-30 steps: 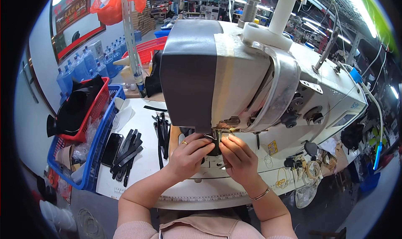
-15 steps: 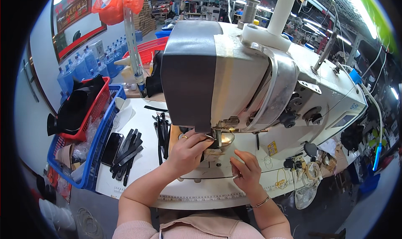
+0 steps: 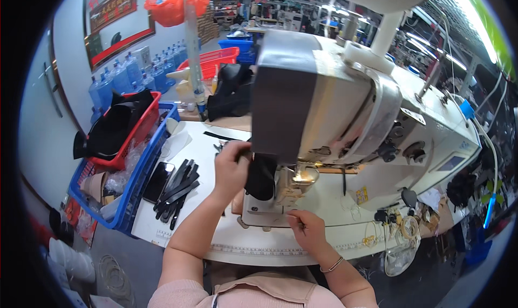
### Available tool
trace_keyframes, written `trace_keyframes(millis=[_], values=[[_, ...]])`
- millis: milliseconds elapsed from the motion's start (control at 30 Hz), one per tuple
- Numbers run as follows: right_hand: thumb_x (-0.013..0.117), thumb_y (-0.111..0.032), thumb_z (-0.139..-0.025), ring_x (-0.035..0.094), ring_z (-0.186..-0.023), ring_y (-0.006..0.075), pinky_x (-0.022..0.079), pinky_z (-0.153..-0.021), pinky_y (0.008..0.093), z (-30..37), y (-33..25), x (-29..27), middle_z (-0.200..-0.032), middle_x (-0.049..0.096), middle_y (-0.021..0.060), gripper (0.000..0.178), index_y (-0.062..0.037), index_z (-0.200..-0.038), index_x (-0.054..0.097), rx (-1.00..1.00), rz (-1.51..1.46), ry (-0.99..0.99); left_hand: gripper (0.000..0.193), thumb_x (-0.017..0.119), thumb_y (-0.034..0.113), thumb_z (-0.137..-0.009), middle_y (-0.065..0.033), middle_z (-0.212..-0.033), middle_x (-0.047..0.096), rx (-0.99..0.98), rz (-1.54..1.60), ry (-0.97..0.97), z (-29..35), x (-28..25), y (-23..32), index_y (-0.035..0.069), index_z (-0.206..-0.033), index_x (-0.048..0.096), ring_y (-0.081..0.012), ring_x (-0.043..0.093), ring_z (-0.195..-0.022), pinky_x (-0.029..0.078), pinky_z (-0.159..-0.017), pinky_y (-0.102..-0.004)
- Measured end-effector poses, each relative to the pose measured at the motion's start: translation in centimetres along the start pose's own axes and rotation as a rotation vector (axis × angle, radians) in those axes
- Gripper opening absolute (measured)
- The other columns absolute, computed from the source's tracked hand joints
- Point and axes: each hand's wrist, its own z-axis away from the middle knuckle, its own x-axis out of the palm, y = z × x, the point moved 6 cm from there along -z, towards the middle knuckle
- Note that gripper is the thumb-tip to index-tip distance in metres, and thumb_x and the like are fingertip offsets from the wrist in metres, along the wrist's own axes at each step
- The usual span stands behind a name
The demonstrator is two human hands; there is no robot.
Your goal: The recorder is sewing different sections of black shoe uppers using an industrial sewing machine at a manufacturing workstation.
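Observation:
A large white industrial sewing machine [image 3: 345,103] with a dark grey front cover stands in the middle. Beneath its head, left of the lit needle area [image 3: 302,177], hangs a curved black piece of material [image 3: 261,179]. My left hand [image 3: 233,168] is closed at this piece's upper left edge, gripping it; some fingertips are hidden by the cover. Low in front of the needle area, my right hand [image 3: 308,231] is curled in a pinch, apart from the black piece. What lies between its fingers is too small to make out.
Black strips [image 3: 178,192] lie piled on the white table beside a dark phone [image 3: 158,179]. At the left, a blue basket [image 3: 120,213] carries a red basket [image 3: 116,161] with black goods. Coils and loose bits [image 3: 407,227] clutter the right edge.
My left hand has left the needle area for the left side of the machine head, with the black piece now showing beside it. My right hand has sunk slightly and curled tighter. The view has shifted.

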Motion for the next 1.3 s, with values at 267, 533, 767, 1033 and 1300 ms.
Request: trace_keyframes(millis=[267,533,767,1033,1300], values=[[0.05,-0.015,-0.094,0.051,-0.071,0.0224,0.043,-0.067,0.0321,-8.2,-10.6,3.0,-0.085,0.051,0.0101,0.036,-0.001,-0.126,0.051,-0.402,-0.202,-0.055,0.014,0.053,0.003,-0.092,-0.0047,-0.102,0.063,-0.326,0.563,-0.033,1.4,-7.0,-0.4,0.002,-0.106,0.055,-0.0099,0.056,-0.093,0.044,-0.085,-0.0219],[0.067,-0.001,-0.081,0.062,-0.08,0.0238,0.05,-0.072,0.0301,-9.3,-11.1,7.4,-0.093,0.064,0.0128,0.033,0.0006,-0.114,0.06,-0.436,-0.316,-0.064,0.021,0.051,0.001,-0.09,-0.0093,-0.101,0.065,-0.645,0.904,-0.034,5.9,-9.7,-1.0,-0.002,-0.11,0.057,-0.0154,0.064,-0.087,0.053,-0.08,-0.027],[0.071,-0.001,-0.076,0.063,-0.079,0.027,0.051,-0.07,0.0323,-9.8,-12.3,7.5,-0.091,0.065,0.0134,0.031,0.0011,-0.106,0.061,-0.536,-0.167,0.005,0.021,0.052,0.003,-0.089,-0.0105,-0.101,0.065,-0.702,0.989,-0.007,6.8,-9.9,-1.4,-0.002,-0.109,0.058,-0.016,0.065,-0.088,0.052,-0.081,-0.0272],[0.073,-0.003,-0.074,0.063,-0.075,0.0276,0.052,-0.065,0.0328,-11.1,-13.5,7.7,-0.087,0.064,0.0126,0.029,-0.0002,-0.1,0.06,-0.623,-0.142,-0.02,0.021,0.052,0.003,-0.09,-0.0108,-0.101,0.066,-0.638,0.961,0.03,6.7,-10.2,-0.6,-0.002,-0.109,0.058,-0.0167,0.065,-0.087,0.053,-0.08,-0.0281],[0.073,-0.001,-0.074,0.063,-0.072,0.0262,0.052,-0.062,0.0314,-11.2,-13.0,8.0,-0.083,0.064,0.0107,0.027,-0.0025,-0.097,0.061,-0.723,-0.167,0.003,0.02,0.052,0.002,-0.089,-0.0105,-0.101,0.066,-0.653,0.956,0.034,7.2,-10.1,-0.9,-0.002,-0.108,0.059,-0.0162,0.065,-0.087,0.053,-0.079,-0.0274]])
